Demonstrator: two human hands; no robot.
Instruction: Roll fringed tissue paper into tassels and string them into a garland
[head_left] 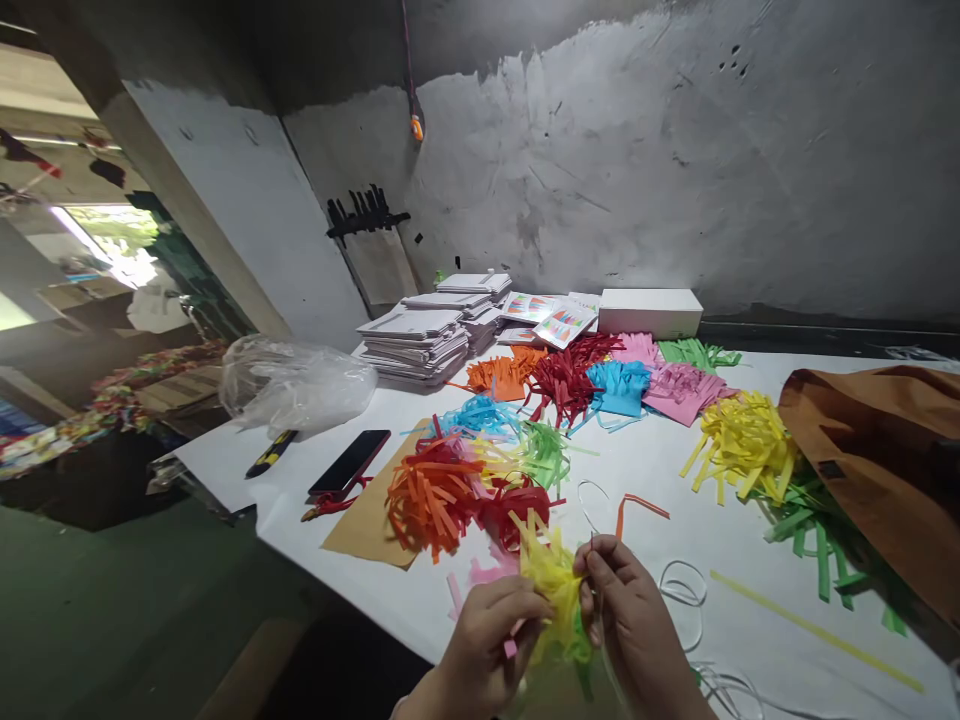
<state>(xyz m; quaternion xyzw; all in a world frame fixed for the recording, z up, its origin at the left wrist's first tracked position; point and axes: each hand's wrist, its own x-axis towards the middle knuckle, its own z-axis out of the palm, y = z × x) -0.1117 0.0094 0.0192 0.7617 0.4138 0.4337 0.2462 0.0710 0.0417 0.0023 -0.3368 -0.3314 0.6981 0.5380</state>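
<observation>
My left hand and my right hand are both closed on a bunch of yellow paper strips with some green and pink strips in it, held at the near edge of the white table. The right hand's fingers pinch the bunch from the right, and a thin white thread loops up just above them. The left hand grips the bunch from the left. Orange and red strip bundles lie just beyond the hands.
Piles of cut paper strips in several colours cover the table. A phone, a brown envelope, a plastic bag, stacked white cards, a white box and an orange-brown cloth bag lie around.
</observation>
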